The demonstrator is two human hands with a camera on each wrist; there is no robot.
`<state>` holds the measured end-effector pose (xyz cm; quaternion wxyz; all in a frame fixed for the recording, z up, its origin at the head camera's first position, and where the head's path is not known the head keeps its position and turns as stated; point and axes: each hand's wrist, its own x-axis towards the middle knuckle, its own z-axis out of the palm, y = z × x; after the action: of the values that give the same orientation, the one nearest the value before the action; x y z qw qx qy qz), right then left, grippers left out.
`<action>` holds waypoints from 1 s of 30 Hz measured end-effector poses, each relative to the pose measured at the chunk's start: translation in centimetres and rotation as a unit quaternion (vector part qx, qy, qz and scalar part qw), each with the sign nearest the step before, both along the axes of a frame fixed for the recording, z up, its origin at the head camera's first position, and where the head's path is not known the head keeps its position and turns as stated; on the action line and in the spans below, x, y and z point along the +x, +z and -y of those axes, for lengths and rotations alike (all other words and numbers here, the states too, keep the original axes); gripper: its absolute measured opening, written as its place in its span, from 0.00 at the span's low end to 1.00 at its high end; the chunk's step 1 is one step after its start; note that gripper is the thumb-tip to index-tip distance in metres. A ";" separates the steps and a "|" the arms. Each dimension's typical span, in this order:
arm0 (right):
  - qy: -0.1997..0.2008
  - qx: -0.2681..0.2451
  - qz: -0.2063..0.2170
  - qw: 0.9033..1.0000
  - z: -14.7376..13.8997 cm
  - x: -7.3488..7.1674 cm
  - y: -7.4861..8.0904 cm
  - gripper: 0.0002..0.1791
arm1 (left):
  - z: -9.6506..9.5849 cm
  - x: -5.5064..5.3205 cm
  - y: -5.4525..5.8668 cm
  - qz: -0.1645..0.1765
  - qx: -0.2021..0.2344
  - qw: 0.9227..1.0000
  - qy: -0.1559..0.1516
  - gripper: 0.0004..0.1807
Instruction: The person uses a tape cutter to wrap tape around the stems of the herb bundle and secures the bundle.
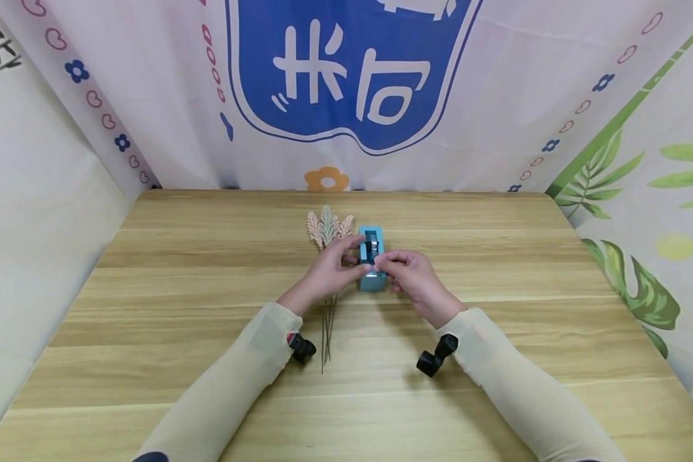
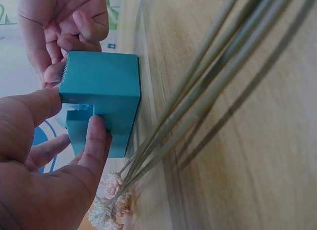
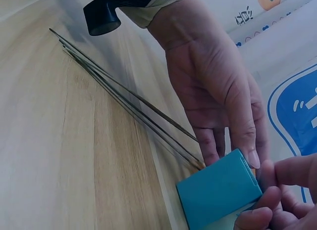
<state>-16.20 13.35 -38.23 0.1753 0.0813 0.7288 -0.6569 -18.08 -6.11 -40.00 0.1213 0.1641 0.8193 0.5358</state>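
Observation:
A blue tape dispenser [image 1: 372, 283] stands on the table, its serrated cutter edge visible in the left wrist view. My left hand [image 1: 330, 267] holds the dispenser from the left, thumb by the cutter and fingers against its side. On the right, my right hand [image 1: 416, 277] pinches thumb and index finger together at the cutter, apparently on the tape end; the clear tape itself hardly shows. A tape roll [image 1: 372, 246] sits in the dispenser's slot. Artificial flowers [image 1: 326, 224] in pink and pale green lie just left, their thin stems [image 2: 198, 91] passing beneath my left hand.
The wooden table [image 1: 179, 333] runs back to a printed curtain [image 1: 179, 96] along its far edge. Side curtains hang left and right. A small black camera is strapped to each wrist.

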 end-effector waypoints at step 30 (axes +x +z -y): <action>0.013 -0.079 -0.026 0.996 -0.4 2.5 -0.4 0.11 | -0.2 0.2 0.1 -0.007 -0.011 1.000 0.004 0.35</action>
<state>-13.69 13.73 -38.59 0.1712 0.0404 0.6798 -0.7119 -17.92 -5.88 -39.86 0.1158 0.1632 0.8266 0.5260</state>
